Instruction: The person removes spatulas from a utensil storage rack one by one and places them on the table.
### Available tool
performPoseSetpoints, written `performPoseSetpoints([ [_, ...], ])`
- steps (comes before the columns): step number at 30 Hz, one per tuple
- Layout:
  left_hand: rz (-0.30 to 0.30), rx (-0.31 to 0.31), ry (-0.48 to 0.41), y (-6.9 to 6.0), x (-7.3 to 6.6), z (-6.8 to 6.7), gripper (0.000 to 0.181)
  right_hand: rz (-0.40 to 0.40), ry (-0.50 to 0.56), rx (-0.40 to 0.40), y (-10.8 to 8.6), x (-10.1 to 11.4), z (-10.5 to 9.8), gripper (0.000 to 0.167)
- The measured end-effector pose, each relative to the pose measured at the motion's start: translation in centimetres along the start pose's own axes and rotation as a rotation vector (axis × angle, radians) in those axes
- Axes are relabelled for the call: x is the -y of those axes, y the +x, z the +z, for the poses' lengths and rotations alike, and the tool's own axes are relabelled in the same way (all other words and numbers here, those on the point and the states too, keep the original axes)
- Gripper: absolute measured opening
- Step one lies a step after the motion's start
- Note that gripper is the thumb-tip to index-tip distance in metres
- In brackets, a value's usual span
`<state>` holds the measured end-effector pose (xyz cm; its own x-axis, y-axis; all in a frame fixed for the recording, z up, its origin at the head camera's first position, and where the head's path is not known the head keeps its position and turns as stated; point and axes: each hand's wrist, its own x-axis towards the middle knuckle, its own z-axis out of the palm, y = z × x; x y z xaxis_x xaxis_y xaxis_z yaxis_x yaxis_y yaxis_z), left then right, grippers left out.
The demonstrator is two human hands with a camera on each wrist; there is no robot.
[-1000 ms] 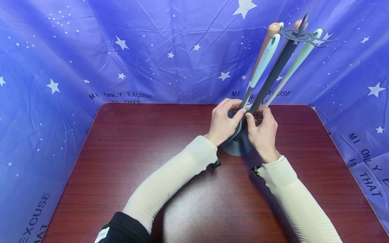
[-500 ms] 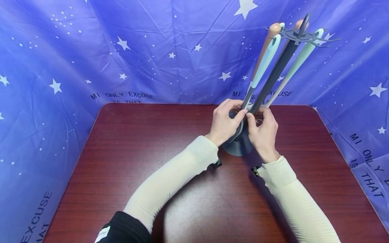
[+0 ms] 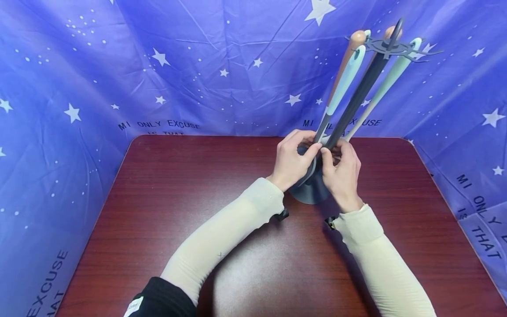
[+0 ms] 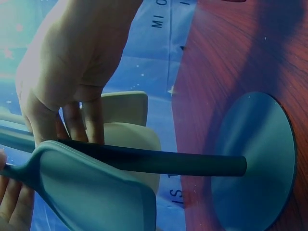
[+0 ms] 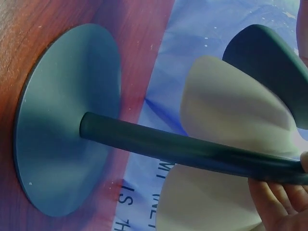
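Note:
A dark utensil stand (image 3: 358, 97) leans to the right in the head view, with its round base (image 5: 67, 125) tilted at the table. My left hand (image 3: 291, 156) pinches the neck of a dark turner (image 4: 91, 187) with a light blue handle (image 3: 346, 81), which hangs from the stand's hooked top ring (image 3: 390, 46). With thumb and fingers, my right hand (image 3: 343, 174) grips the stand's pole (image 5: 159, 144) low down, beside the left hand. Pale utensil heads (image 5: 231, 101) hang behind the pole.
A brown handle (image 3: 343, 66) and a mint green handle (image 3: 392, 83) hang on the same ring. The dark red wooden table (image 3: 178, 176) reaches back to a blue starry curtain (image 3: 222, 53).
Almost nothing differs. Both hands keep their places on the turner and the pole; the right forearm has shifted very slightly to the left.

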<state>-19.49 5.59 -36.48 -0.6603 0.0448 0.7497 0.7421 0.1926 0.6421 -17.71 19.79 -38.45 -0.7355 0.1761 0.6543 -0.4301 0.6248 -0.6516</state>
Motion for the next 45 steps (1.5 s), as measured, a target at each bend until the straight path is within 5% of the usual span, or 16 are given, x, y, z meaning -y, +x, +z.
performPoseSetpoints([
  [45, 0.012, -0.005, 0.000, 0.17, -0.07, -0.26, 0.017, -0.021, -0.034, 0.026, -0.06, -0.18, 0.01, 0.023],
])
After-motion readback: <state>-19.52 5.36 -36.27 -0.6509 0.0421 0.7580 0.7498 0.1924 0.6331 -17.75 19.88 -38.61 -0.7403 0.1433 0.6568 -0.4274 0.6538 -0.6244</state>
